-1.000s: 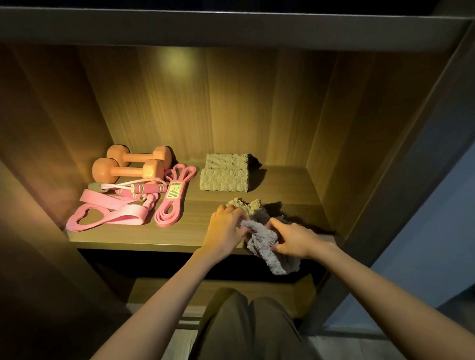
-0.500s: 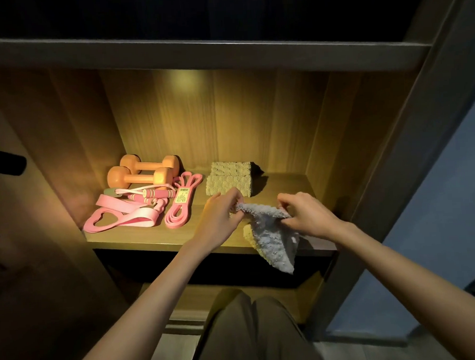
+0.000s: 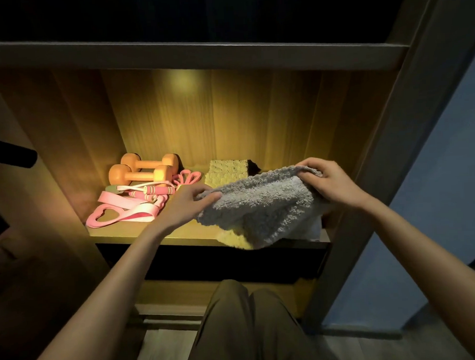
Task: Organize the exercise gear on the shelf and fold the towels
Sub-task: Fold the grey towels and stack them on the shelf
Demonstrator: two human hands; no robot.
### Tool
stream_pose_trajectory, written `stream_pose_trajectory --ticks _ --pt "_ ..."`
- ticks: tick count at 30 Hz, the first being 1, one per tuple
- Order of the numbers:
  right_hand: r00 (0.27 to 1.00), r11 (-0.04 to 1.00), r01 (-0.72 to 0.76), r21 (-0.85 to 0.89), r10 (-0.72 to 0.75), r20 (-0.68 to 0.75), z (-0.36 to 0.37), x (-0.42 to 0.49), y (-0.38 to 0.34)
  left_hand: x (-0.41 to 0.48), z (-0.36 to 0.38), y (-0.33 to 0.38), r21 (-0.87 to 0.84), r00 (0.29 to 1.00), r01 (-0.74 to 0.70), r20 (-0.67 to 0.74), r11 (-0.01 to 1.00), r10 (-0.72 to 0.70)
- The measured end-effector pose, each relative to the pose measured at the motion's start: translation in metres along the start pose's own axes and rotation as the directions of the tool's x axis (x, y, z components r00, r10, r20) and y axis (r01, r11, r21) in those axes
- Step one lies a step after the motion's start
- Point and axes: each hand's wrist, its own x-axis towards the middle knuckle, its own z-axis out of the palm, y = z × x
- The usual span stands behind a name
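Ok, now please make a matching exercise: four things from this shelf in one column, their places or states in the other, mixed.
1. grey towel
2. beige towel
3. dumbbells
4. pink bands

a. back left of the shelf
b. folded, back middle
c. front left, lying flat
d. gripped by left hand and right hand

Pairs: 1-d, 2-b, 3-a, 4-c

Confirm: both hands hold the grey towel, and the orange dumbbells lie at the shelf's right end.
One thing is wrong: in the head view the orange dumbbells lie at the left end of the shelf. The left hand and right hand do hold the grey towel.
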Motion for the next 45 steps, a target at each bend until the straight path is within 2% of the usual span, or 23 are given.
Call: stream_pose_trajectory --ticks 3,5,8,10,12,14,16,18,20,23,26,31,38,41,45 --pt "0.999 0.999 -0.033 0.013 0.034 -0.032 0.002 0.001 0.003 0.003 -0.011 0.005 -0.011 0.998 0.034 0.052 0.999 -0.033" --pt "0.996 0.996 -0.086 0.02 0.086 -0.035 0.002 0.0 0.008 0.004 -0.018 0.008 -0.006 0.985 0.055 0.163 0.998 -0.054" --pt "0.986 0.985 -0.164 -0.057 0.166 0.032 0.005 0.0 0.021 0.003 -0.025 0.006 0.012 0.946 0.06 0.318 0.998 -0.061" --pt "0.98 0.975 -0.184 -0.124 0.192 0.053 0.007 0.001 0.025 0.007 -0.027 0.001 0.025 0.941 0.067 0.33 0.997 -0.071" --pt "0.982 0.965 -0.172 -0.198 0.183 0.038 0.008 0.006 0.024 0.016 -0.028 -0.003 0.024 0.964 0.094 0.248 0.995 -0.097" --pt "0.98 0.928 -0.191 -0.319 0.199 -0.009 0.007 0.015 0.02 0.031 -0.029 -0.005 0.031 0.994 0.066 0.086 0.997 -0.069" --pt "0.965 0.892 -0.258 -0.371 0.253 -0.064 0.003 0.029 0.013 0.046 -0.029 -0.003 0.121 0.995 0.015 -0.097 0.993 -0.003" --pt "0.932 0.91 -0.361 -0.205 0.345 -0.112 0.0 0.044 0.004 0.06 -0.03 0.0 0.163 0.97 0.005 -0.242 0.987 0.035" --pt "0.898 0.91 -0.413 -0.033 0.401 -0.181 -0.003 0.057 -0.003 0.07 -0.03 0.005 0.101 0.938 0.003 -0.345 0.995 0.032" --pt "0.919 0.952 -0.307 -0.001 0.297 -0.258 -0.003 0.065 -0.007 0.071 -0.03 0.014 0.02 0.882 -0.075 -0.465 0.997 0.075" --pt "0.941 0.985 -0.174 -0.011 0.163 -0.296 0.001 0.055 -0.01 0.061 -0.028 0.01 0.078 0.832 -0.165 -0.525 0.983 0.181" --pt "0.965 0.995 -0.069 -0.069 0.049 -0.258 0.015 0.02 0.001 0.031 -0.018 -0.012 -0.009 0.87 -0.158 -0.474 0.987 0.135" --pt "0.987 0.989 -0.135 -0.059 0.129 -0.093 0.04 -0.034 0.038 -0.011 0.004 -0.045 -0.032 0.961 0.011 -0.274 0.999 -0.02" --pt "0.988 0.984 -0.152 -0.092 0.149 -0.035 0.049 -0.053 0.049 -0.025 0.009 -0.059 0.028 0.987 0.069 -0.148 0.997 -0.064" --pt "0.979 0.971 -0.19 -0.145 0.198 0.044 0.055 -0.067 0.058 -0.035 0.016 -0.074 0.073 0.996 0.073 -0.06 0.995 -0.069"
